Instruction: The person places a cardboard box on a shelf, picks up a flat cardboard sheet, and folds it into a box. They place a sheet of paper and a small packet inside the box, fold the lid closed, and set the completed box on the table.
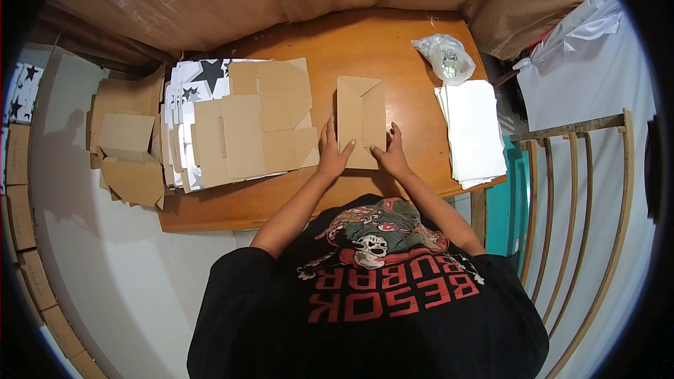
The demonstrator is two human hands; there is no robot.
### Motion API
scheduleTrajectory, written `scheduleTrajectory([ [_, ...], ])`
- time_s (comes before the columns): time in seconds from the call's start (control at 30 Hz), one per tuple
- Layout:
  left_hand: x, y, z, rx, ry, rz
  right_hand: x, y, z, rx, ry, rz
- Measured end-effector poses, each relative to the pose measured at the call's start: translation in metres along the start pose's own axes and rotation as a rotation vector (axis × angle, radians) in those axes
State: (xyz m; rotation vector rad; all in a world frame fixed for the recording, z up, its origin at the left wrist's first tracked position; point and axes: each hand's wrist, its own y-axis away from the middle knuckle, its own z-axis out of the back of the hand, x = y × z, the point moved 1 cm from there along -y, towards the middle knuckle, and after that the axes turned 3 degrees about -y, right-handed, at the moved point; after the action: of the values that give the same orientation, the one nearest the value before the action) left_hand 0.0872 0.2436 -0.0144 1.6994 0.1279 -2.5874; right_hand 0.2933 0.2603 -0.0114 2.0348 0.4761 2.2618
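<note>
I see the wooden desk point(393, 45) carrying a big fanned stack of flat box blanks point(239, 126) along its left half, a pile of white sheets point(472, 130) at the right edge, and a small plastic bag point(446, 56) at the far right corner. Near the front edge, centre, lies the folded cardboard piece point(361, 121), partly creased, its flaps not yet closed; most blanks look untouched. My left hand point(333, 156) and right hand point(390, 154) press flat on its lower corners, fingers spread, clasping nothing.
</note>
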Motion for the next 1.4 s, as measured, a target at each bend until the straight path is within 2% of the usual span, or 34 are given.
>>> scheduleTrajectory([
  [0.07, -0.034, 0.004, 0.01, -0.056, -0.177, -0.104, 0.031, 0.01, -0.002, -0.112, 0.424, 0.13],
  [0.1, -0.029, 0.004, 0.008, -0.056, -0.177, -0.103, 0.031, 0.01, -0.005, -0.11, 0.425, 0.13],
  [0.17, -0.02, 0.002, 0.006, 0.039, -0.152, -0.032, 0.039, 0.008, -0.009, -0.17, 0.461, 0.307],
  [0.2, -0.019, 0.002, 0.006, 0.037, -0.152, -0.03, 0.044, 0.006, -0.008, -0.167, 0.462, 0.308],
  [0.27, -0.02, 0.002, 0.009, 0.01, -0.082, -0.012, 0.054, 0.002, -0.009, -0.086, 0.769, 0.384],
  [0.3, -0.022, 0.002, 0.011, 0.009, -0.082, -0.011, 0.055, 0.0, -0.01, -0.085, 0.769, 0.385],
  [0.37, -0.026, 0.0, 0.014, 0.049, -0.1, -0.033, 0.059, -0.004, -0.015, -0.023, 1.073, 0.495],
  [0.4, -0.028, 0.0, 0.017, 0.047, -0.1, -0.032, 0.063, -0.007, -0.014, -0.021, 1.073, 0.497],
  [0.47, -0.031, -0.002, 0.02, -0.025, -0.238, -0.14, 0.07, -0.011, -0.01, 0.13, 1.131, 0.55],
  [0.57, -0.028, -0.003, 0.023, 0.007, -0.262, -0.138, 0.076, -0.018, -0.002, 0.248, 1.177, 0.569],
  [0.87, -0.031, 0.0, 0.02, 0.036, -0.251, -0.157, 0.078, -0.034, 0.003, 0.431, 1.155, 0.763],
  [1.17, -0.032, -0.003, 0.018, 0.031, -0.219, -0.132, 0.088, -0.046, 0.008, 0.588, 1.11, 0.698],
  [1.3, -0.044, -0.003, 0.018, 0.024, -0.288, -0.124, 0.089, -0.045, 0.007, 0.597, 1.068, 0.705],
  [1.4, -0.046, -0.004, 0.019, 0.089, -0.294, -0.087, 0.09, -0.044, 0.01, 0.623, 1.078, 0.688],
])
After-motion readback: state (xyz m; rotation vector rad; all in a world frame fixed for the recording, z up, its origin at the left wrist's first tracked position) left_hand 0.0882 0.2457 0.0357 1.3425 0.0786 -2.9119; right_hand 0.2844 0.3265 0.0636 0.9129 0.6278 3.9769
